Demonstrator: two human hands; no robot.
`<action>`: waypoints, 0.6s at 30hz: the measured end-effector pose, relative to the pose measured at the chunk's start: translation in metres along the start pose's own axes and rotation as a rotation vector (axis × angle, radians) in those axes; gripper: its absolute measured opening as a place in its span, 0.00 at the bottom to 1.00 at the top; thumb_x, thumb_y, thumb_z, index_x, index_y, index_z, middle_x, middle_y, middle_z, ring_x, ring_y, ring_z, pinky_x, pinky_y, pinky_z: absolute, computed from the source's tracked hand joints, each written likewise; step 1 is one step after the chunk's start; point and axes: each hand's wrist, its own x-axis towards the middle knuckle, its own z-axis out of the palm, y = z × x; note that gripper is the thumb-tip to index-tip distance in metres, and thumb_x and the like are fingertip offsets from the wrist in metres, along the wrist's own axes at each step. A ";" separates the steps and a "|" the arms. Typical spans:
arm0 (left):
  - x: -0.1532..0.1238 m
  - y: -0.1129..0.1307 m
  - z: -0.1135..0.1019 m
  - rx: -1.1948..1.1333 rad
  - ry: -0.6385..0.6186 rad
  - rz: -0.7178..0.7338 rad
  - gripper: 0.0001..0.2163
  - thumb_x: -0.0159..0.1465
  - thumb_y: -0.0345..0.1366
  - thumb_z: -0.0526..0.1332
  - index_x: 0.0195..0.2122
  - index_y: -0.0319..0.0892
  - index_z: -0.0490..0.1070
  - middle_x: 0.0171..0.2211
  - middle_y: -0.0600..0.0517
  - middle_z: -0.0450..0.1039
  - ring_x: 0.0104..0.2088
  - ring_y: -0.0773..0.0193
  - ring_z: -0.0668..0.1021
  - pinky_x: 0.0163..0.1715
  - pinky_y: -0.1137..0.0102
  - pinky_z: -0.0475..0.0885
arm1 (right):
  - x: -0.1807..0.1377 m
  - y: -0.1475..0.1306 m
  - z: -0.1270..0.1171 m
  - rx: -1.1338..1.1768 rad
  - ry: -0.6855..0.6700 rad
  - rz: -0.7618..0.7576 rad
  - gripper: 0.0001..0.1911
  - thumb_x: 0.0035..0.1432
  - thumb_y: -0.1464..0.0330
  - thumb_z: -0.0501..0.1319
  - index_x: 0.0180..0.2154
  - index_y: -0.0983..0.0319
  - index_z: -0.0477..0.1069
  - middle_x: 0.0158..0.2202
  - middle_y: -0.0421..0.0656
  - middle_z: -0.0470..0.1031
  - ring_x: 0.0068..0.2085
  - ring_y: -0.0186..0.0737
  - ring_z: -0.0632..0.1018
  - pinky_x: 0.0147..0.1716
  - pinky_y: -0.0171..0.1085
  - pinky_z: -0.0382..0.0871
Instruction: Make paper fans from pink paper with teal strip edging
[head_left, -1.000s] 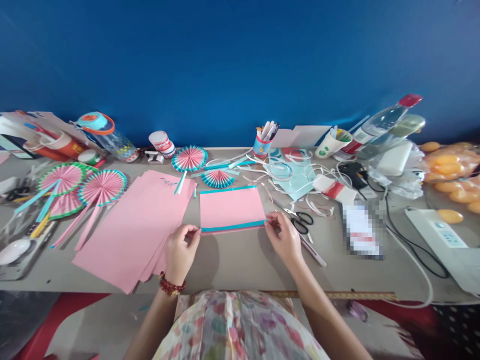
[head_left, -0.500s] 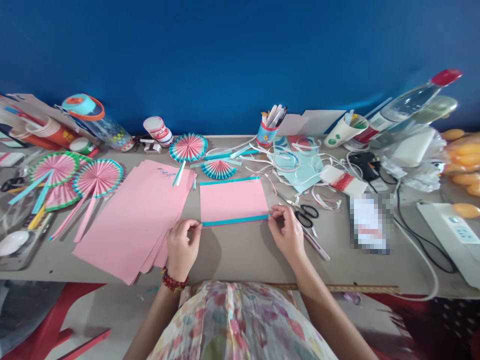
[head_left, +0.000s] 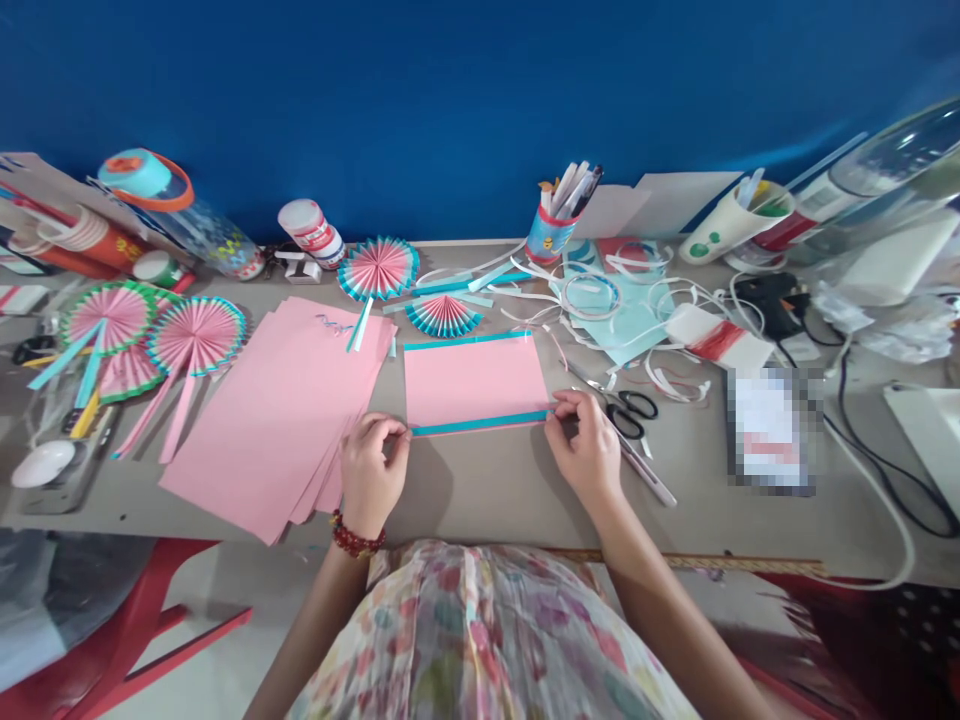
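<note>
A pink paper sheet point(head_left: 475, 380) with teal strips along its far and near edges lies flat in the middle of the grey table point(head_left: 487, 495). My left hand point(head_left: 370, 470) pinches the sheet's near left corner, fingers closed. My right hand point(head_left: 589, 450) pinches the near right corner the same way. A red bead bracelet point(head_left: 354, 537) sits on my left wrist. A stack of plain pink sheets point(head_left: 285, 420) lies just left of my left hand.
Finished pleated paper fans point(head_left: 150, 345) lie at the left, two more fans point(head_left: 377, 270) behind the sheet. Black-handled scissors point(head_left: 630, 410) rest right of my right hand. A pen cup point(head_left: 555, 228), paper strips point(head_left: 600, 300), bottles, cables and a ruler point(head_left: 712, 563) crowd the table.
The view has tipped down and shifted right, so the table sits higher in frame. Both hands keep their pinch on the sheet's near corners; the near edge looks slightly more folded over.
</note>
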 end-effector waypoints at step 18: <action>0.004 0.001 -0.003 0.019 -0.044 -0.002 0.04 0.63 0.33 0.60 0.30 0.44 0.71 0.37 0.50 0.73 0.35 0.61 0.77 0.39 0.66 0.70 | 0.000 0.001 0.000 -0.007 -0.022 -0.017 0.12 0.59 0.70 0.57 0.46 0.58 0.67 0.31 0.41 0.72 0.34 0.44 0.75 0.40 0.42 0.68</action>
